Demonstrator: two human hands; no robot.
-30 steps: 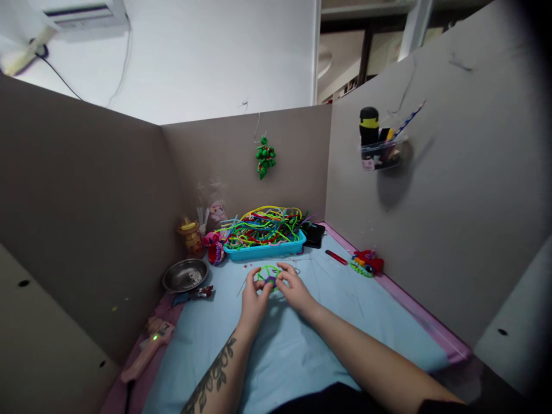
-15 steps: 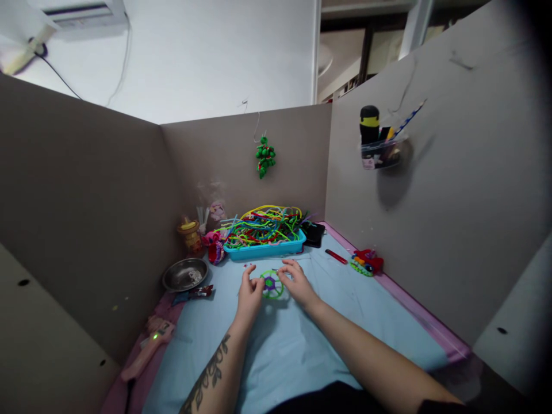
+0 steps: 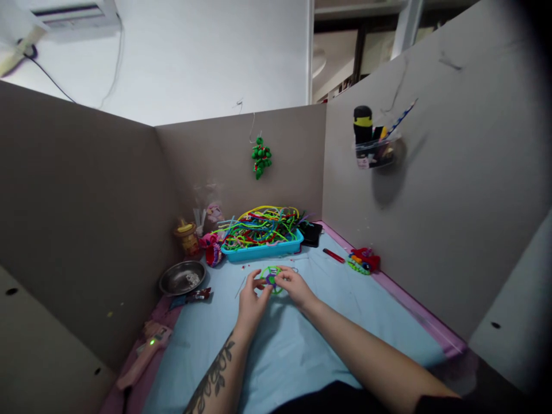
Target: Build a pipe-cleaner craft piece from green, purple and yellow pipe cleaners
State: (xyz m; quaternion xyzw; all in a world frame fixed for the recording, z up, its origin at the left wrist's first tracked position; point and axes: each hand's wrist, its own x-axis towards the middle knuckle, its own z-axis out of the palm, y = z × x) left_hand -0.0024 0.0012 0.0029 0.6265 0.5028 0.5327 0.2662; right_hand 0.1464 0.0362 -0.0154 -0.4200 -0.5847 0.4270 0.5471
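Between my hands, just above the blue cloth, is a small green pipe-cleaner wheel point(image 3: 271, 280) with spokes and a purple ring at its centre. My left hand point(image 3: 253, 297) grips its left side, thumb below and fingers behind the rim. From the right, my right hand point(image 3: 295, 287) pinches it near the purple centre, thumb and forefinger close together and covering part of the rim. A thin wire piece point(image 3: 240, 287) lies on the cloth left of my left hand.
Ahead stands a blue tray point(image 3: 263, 251) heaped with colourful pipe cleaners. A metal bowl point(image 3: 172, 282) and a pink glue gun point(image 3: 142, 359) are at left. A red cutter point(image 3: 333, 256) and a red-and-green craft piece point(image 3: 364, 261) lie at right. Grey panels surround the table.
My right fingers have shifted from the wheel's upper right rim to its purple centre. My left fingers have moved further behind the wheel, and the view has turned slightly.
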